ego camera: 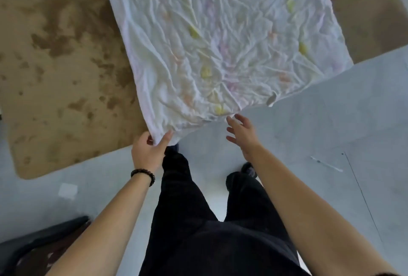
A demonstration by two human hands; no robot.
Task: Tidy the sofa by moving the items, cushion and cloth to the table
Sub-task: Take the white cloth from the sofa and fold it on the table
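The left hand (147, 151) pinches the white cloth (220, 33) at its 7 o'clock corner. The right hand (241, 135) is spread wide, just beside it.

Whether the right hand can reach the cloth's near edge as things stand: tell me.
Probably yes: the right hand hovers open with its fingertips almost at the hem of the cloth, nothing between them. The left hand pinches the corner further along.

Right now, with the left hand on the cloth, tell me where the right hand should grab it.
Pinch the near hem of the cloth just ahead of the right hand, coming in from the person's side. That edge faces the body, and the left hand pinches the near left corner, so a second grip there would likely lift it evenly.
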